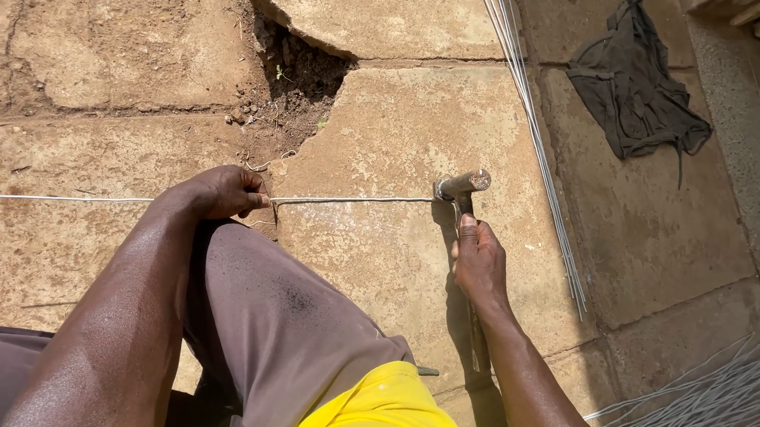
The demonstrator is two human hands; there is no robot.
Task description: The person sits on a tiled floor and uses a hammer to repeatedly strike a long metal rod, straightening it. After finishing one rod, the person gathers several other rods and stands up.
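A thin metal wire lies straight across the cracked concrete slabs, running from the left edge to the hammer. My left hand is shut on the wire and presses it to the ground. My right hand grips the handle of a steel hammer. The hammer head rests at the wire's right end. My bent knee in brown trousers sits between my two arms.
A bundle of long straight wires runs from the top down the right side. Several cut wire pieces lie at the bottom right. A dark cloth lies at the top right. A broken hole with soil gapes ahead.
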